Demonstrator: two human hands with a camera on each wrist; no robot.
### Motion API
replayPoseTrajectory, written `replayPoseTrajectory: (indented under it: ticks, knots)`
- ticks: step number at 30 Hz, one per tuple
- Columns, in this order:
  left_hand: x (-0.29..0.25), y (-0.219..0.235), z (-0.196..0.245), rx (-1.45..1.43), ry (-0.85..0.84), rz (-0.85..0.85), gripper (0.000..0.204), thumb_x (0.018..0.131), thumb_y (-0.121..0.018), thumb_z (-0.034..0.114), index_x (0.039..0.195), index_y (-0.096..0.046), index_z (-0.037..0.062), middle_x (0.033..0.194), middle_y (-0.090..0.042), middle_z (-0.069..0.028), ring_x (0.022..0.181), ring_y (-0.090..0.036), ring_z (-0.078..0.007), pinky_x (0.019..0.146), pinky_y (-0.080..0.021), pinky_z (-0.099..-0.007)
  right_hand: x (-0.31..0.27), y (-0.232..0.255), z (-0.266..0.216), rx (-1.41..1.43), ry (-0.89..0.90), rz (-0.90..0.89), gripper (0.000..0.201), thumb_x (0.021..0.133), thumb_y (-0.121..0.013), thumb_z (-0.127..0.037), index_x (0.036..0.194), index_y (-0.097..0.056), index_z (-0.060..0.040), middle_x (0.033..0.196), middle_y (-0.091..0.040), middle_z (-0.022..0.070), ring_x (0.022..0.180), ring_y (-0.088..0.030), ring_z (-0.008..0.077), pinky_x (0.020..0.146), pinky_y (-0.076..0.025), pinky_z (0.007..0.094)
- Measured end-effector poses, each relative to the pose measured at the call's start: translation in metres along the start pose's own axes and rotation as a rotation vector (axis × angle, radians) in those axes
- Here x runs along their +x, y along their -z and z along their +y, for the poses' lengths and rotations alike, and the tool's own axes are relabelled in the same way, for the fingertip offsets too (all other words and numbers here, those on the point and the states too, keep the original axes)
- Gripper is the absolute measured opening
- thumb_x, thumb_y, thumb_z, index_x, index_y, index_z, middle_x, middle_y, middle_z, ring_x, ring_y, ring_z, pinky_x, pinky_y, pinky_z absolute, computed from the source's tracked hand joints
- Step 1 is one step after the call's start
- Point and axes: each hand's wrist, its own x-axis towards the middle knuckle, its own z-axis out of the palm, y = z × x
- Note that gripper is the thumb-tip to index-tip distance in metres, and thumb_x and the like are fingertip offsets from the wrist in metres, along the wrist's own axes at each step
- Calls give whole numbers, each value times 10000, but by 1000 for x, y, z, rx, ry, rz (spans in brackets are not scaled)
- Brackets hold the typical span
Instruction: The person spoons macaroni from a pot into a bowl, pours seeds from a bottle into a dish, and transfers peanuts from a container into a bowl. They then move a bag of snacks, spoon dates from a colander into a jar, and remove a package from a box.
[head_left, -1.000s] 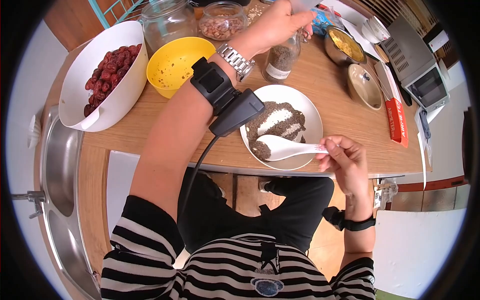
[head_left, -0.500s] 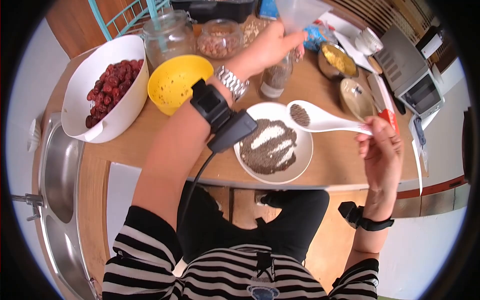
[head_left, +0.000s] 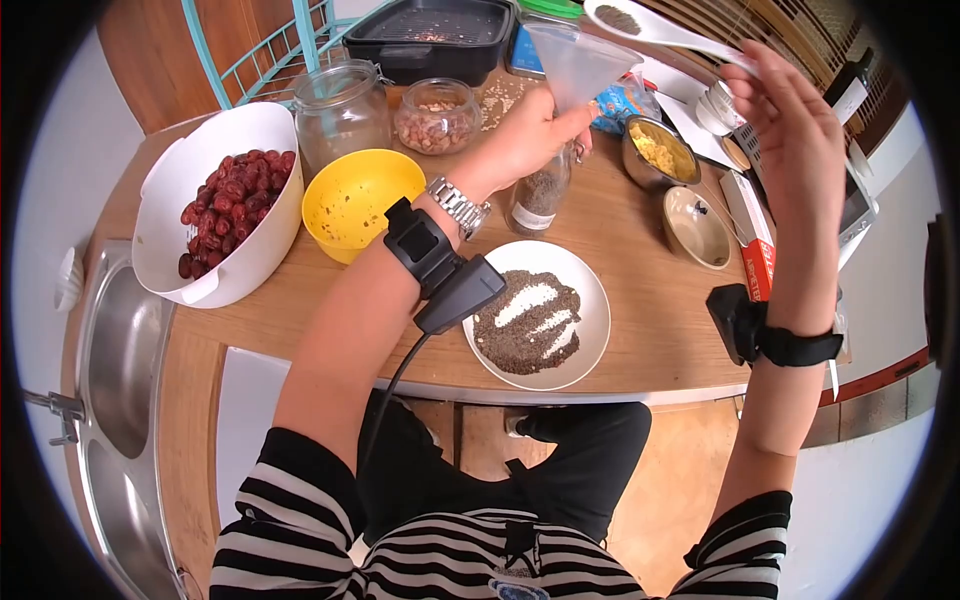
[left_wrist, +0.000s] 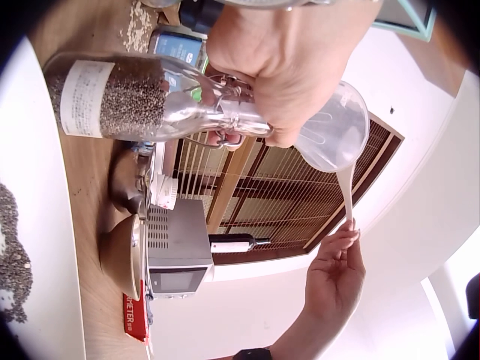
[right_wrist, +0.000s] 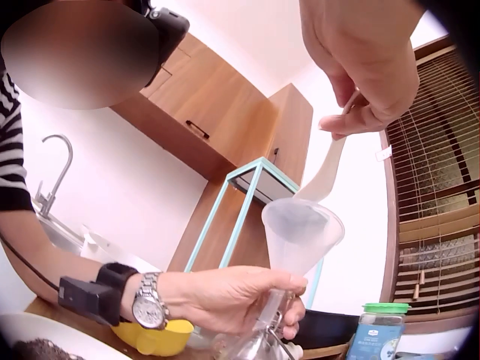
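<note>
My left hand [head_left: 535, 135] grips the neck of a clear glass bottle [head_left: 540, 195], thumb and fingers closed where the clear plastic funnel [head_left: 578, 62] sits in its mouth. Small dark seeds [left_wrist: 133, 96] partly fill the bottle, which has a white label and a wire clasp. Above, my right hand [head_left: 795, 130] pinches the handle of a white spoon [head_left: 680, 36] carrying dark seeds in its bowl. In the right wrist view the spoon [right_wrist: 324, 178] reaches the funnel's rim. A white plate [head_left: 596, 315] with more spread seeds [head_left: 510, 335] lies near the table edge.
At left are a white basin [head_left: 155, 225] of red dates, a yellow bowl [head_left: 365, 190] and a steel sink [head_left: 115, 370]. Glass jars [head_left: 345, 120] and a black tray [head_left: 430, 45] stand behind. A metal bowl [head_left: 650, 180], a brown bowl [head_left: 697, 230] and a red box [head_left: 757, 270] are at right.
My right hand has lifted the spoon, loaded with seeds, from the plate up and away to the funnel's height. The left hand keeps holding at the bottle's neck.
</note>
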Motion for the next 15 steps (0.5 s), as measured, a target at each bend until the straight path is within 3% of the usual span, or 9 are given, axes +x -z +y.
replayPoseTrajectory:
  ticks: [5, 7, 10, 12, 15]
  knots:
    - [0, 0, -1, 18, -15, 10, 261, 829, -463, 233, 704, -547, 20, 657, -551, -28, 641, -505, -90, 628, -393, -235, -16, -23, 8, -361, 158, 48, 229, 827, -476, -100, 991, -530, 51, 804, -590, 104, 675, -560, 104, 645, -463, 204]
    - [0, 0, -2, 17, -14, 9, 258, 830, -462, 230, 709, -546, 19, 661, -552, -28, 638, -506, -91, 625, -395, -235, -21, -19, 11, -506, 462, 65, 212, 829, -471, -89, 978, -543, 43, 813, -594, 100, 681, -563, 108, 643, -469, 213]
    - [2, 1, -4, 10, -20, -5, 249, 831, -461, 225, 722, -543, 17, 664, -552, -28, 633, -508, -91, 624, -396, -234, -34, -12, 5, -461, 572, 173, 197, 826, -469, -78, 952, -548, 51, 796, -599, 103, 665, -571, 109, 619, -472, 190]
    - [3, 2, -6, 2, -14, -10, 245, 832, -461, 223, 730, -543, 16, 665, -551, -26, 630, -509, -91, 625, -395, -232, -51, -5, 1, -454, 496, 278, 198, 828, -464, -68, 971, -545, 43, 804, -591, 103, 672, -562, 106, 621, -462, 203]
    - [2, -1, -5, 8, -60, 7, 230, 832, -467, 220, 741, -535, 20, 654, -542, -18, 626, -508, -87, 624, -393, -227, -89, 5, 4, -205, 261, 250, 211, 833, -451, -65, 985, -522, 63, 791, -572, 122, 647, -542, 120, 587, -445, 215]
